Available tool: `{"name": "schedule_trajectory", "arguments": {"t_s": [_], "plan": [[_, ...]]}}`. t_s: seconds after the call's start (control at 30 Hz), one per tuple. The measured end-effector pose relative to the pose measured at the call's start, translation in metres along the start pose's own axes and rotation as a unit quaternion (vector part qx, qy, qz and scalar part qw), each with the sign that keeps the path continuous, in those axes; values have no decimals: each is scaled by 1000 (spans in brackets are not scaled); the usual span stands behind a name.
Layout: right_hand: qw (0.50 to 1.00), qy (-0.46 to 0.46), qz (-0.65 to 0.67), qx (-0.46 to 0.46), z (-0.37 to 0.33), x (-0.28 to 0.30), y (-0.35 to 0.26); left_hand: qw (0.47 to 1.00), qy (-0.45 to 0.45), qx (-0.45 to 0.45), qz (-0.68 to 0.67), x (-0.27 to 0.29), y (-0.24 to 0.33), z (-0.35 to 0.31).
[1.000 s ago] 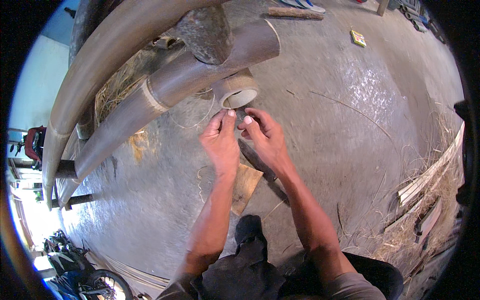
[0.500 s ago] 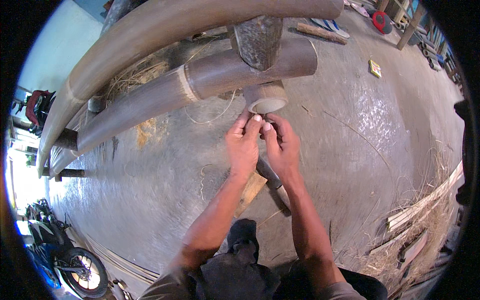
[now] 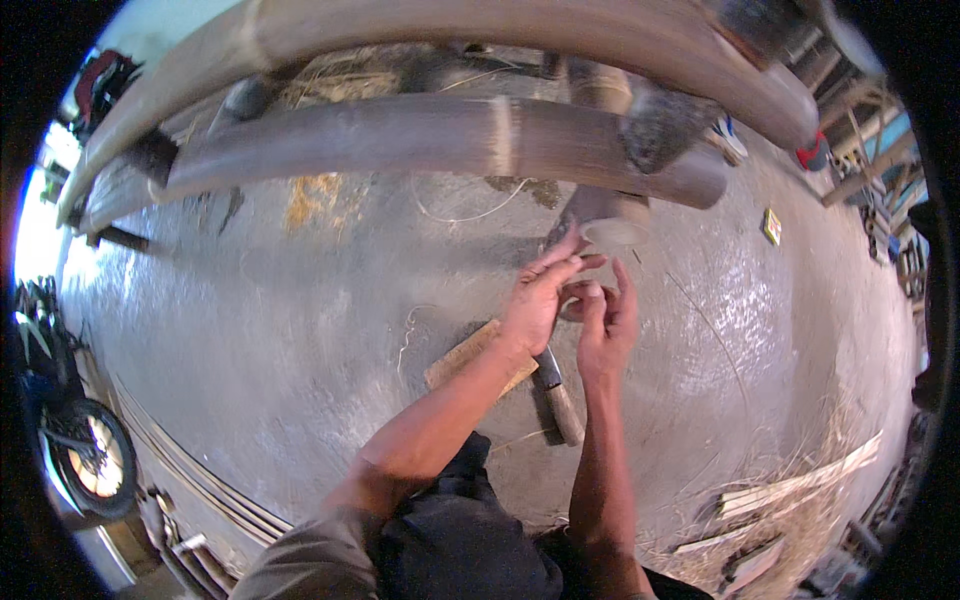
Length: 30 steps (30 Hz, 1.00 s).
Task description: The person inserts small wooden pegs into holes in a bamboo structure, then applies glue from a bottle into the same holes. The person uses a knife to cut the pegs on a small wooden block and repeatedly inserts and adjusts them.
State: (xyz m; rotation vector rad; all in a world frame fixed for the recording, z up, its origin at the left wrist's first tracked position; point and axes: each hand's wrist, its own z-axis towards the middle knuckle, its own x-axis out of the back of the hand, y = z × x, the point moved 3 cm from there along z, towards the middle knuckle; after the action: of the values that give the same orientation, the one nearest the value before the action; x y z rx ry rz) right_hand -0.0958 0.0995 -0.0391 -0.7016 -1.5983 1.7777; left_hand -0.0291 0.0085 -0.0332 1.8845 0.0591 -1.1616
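Observation:
A short bamboo stub (image 3: 612, 232) with a pale cut rim hangs under the lower bamboo pole (image 3: 390, 140) of a large bamboo frame. Just below its rim, my left hand (image 3: 535, 305) has its thumb pressed against its fingers. Whatever they hold, if anything, is too small to make out. Close beside it, my right hand (image 3: 605, 325) raises its index finger and thumb apart, with the other fingers curled toward the left hand. On the floor beneath lie a wooden board (image 3: 468, 362) and a dark-bladed tool with a wooden handle (image 3: 562, 405), its upper part hidden behind the hands.
The upper bamboo pole (image 3: 400, 30) crosses the top of the view. A motorcycle wheel (image 3: 95, 455) stands at lower left, near long thin strips (image 3: 200, 475). Split bamboo pieces (image 3: 800, 475) lie among shavings at lower right. A small yellow packet (image 3: 771, 227) lies on the floor.
The view has shifted, so the frame sits farther right in it. My fingertips were close together at the stub's rim; now the right index finger and thumb have spread and dropped slightly away.

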Motion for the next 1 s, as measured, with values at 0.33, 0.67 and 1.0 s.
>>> {"name": "schedule_trajectory", "arguments": {"t_s": [0.33, 0.67, 1.0], "plan": [[988, 60, -114, 80, 16, 24, -56, 999, -10, -42, 29, -4, -11, 5], [975, -17, -219, 18, 25, -11, -60, 990, -19, 29, -134, 0, -15, 16], [946, 24, -316, 70, 40, -30, -48, 996, -31, -18, -84, 2, 5, 23]]}}
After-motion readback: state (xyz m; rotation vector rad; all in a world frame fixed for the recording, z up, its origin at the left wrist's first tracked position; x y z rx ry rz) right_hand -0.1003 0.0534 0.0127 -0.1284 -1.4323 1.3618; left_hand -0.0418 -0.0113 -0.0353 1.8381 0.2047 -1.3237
